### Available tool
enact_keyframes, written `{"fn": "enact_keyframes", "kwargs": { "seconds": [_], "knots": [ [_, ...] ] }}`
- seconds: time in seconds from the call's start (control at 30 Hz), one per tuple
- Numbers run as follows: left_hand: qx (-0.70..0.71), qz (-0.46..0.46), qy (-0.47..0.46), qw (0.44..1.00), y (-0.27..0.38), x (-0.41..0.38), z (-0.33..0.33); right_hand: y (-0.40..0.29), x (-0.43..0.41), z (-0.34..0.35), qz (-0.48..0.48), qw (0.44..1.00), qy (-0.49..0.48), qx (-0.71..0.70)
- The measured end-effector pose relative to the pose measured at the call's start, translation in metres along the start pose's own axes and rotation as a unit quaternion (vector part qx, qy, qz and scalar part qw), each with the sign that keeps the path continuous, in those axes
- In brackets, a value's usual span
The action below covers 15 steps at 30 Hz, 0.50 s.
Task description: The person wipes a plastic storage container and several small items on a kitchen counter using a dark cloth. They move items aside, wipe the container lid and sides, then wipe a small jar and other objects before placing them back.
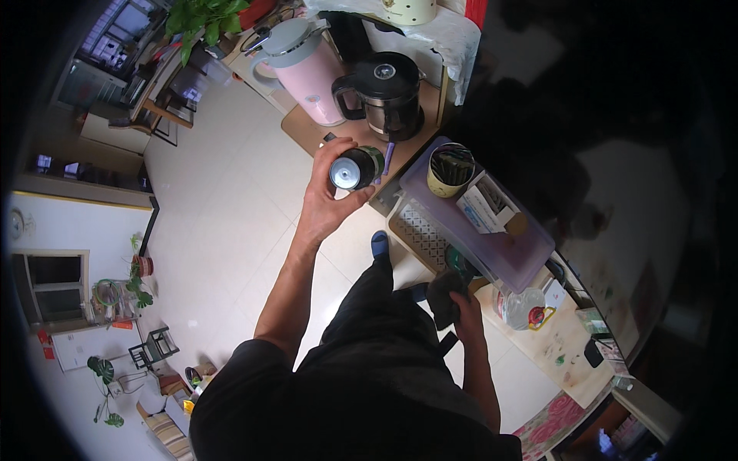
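Note:
My left hand grips a dark cylindrical container with a silvery round end facing the camera. It is held near the corner of a wooden cabinet top. Just beyond it are a pink vacuum jug with a grey lid and a black-lidded glass kettle. My right hand, lower down at my side, holds a dark grey cloth. Close above that cloth is a purple-lidded plastic storage box.
On the purple lid stand a cup of sachets and an open small carton. A beige basket lies beside the box. A table with a stained top holds a clear plastic jar. A potted plant stands beyond the jug.

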<state>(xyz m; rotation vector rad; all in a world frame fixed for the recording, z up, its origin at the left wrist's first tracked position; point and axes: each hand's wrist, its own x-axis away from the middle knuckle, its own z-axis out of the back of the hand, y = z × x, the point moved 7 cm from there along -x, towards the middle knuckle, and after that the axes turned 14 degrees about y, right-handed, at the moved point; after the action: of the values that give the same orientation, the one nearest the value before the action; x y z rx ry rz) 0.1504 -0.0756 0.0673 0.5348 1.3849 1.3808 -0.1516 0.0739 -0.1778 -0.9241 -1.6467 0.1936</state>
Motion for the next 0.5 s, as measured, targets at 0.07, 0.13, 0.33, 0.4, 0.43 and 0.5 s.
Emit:
{"fn": "enact_keyframes", "kwargs": {
  "seconds": [0.07,0.13,0.33,0.4,0.43,0.5],
  "knots": [
    [0.071,0.044,0.002,0.997,0.004,0.010,0.002,-0.016,0.005,-0.024,-0.002,0.999,-0.027,-0.045],
    [0.141,0.087,-0.001,0.986,0.009,0.021,0.002,-0.044,0.012,-0.048,0.020,0.996,-0.050,-0.075],
    [0.202,0.106,-0.036,0.973,0.034,0.045,0.009,-0.134,0.071,-0.118,0.134,0.982,-0.103,-0.086],
    [0.167,0.104,-0.042,0.980,0.040,0.049,0.009,-0.154,0.097,-0.135,0.154,0.973,-0.140,-0.100],
    [0.145,0.094,-0.046,0.984,0.040,0.050,0.011,-0.160,0.107,-0.141,0.168,0.968,-0.147,-0.110],
    [0.103,0.074,-0.054,0.990,0.039,0.053,0.016,-0.167,0.125,-0.152,0.197,0.958,-0.161,-0.131]
  ]
}}
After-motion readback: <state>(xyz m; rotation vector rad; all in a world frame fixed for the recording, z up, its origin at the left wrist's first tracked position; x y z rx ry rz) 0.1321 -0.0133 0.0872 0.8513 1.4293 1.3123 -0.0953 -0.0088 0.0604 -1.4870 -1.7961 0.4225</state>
